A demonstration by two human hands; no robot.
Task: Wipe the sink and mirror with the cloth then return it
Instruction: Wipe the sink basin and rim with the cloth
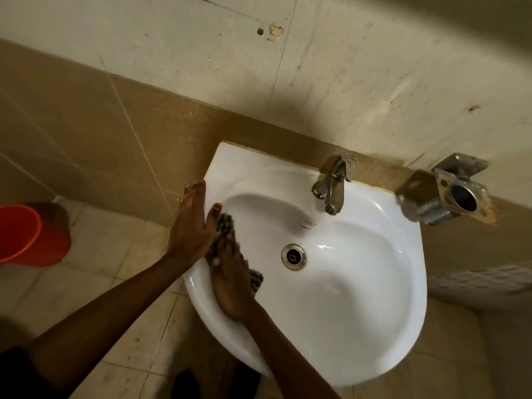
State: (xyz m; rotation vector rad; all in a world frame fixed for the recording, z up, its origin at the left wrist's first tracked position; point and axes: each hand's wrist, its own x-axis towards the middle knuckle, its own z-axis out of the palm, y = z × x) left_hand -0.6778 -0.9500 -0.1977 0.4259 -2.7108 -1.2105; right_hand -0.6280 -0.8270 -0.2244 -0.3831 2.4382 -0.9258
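- The tiled wall [331, 67] fills the upper part of the view: pale, stained tiles above and a band of tan tiles below, with a chipped spot and a small hole near the top.
- The white, rounded ceramic sink [359, 298] is fixed against that wall, its basin glossy and its rim running down toward the bottom of the view.
- The beige tiled floor [95, 254] shows to the left of the sink and beneath it.
- An orange plastic bucket [26, 234] stands on the floor at the far left, well apart from the sink.
- A metal bracket with an open ring [452, 194] juts from the wall just beside the sink's right rear edge.
- A dull chrome tap [332, 185] sits on the sink's back ledge, its spout pointing into the basin.
- The left hand [193, 223] lies flat along the sink's left rim, fingers straight and together, gripping nothing.
- The right hand [230, 280] presses flat, fingers extended, on a dark checked cloth [226, 228] against the basin's left inner slope.
- The cloth shows above the fingertips and beside the palm.
- The round metal drain [293, 256] sits in the basin's bottom, near the right hand.
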